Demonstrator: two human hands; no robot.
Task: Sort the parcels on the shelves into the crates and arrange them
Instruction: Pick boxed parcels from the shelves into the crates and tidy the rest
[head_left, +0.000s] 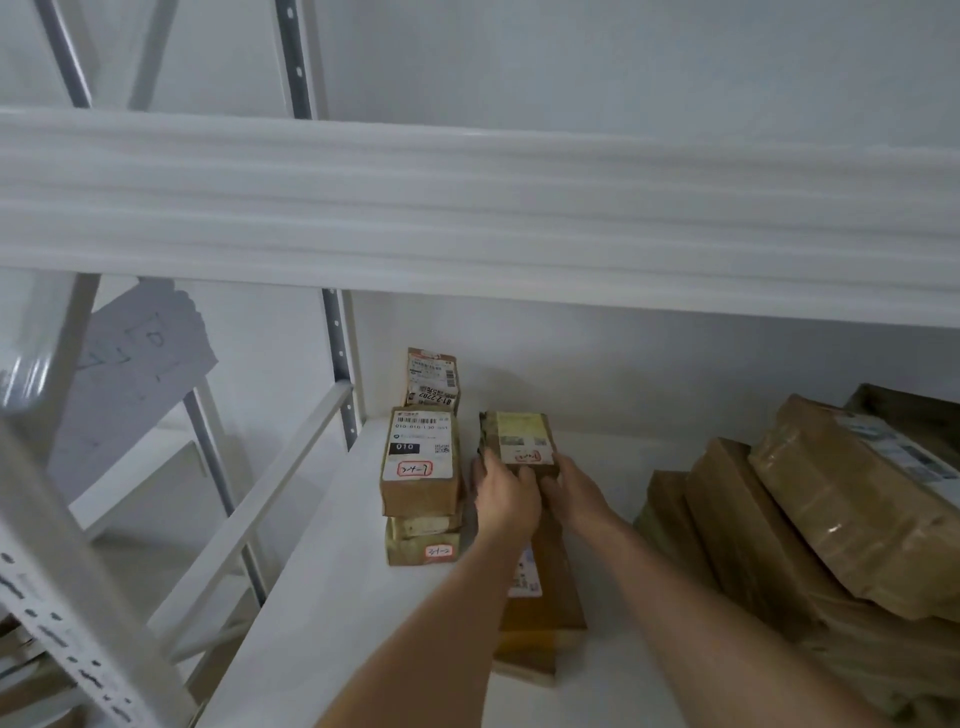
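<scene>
My left hand (504, 496) and right hand (574, 488) both hold small box (522, 441). Lift straight up, slow, not bumping stack (421, 467) beside.

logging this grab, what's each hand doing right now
Left hand: fingers curled on the small parcel, gripping its left side.
Right hand: gripping the same parcel's right near corner.

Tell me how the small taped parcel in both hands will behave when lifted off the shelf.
The small taped parcel looks boxy with square edges, so probably stiff. It is compact, likely light. Its glossy tape may be slick, though the left hand and right hand flank it.
</scene>
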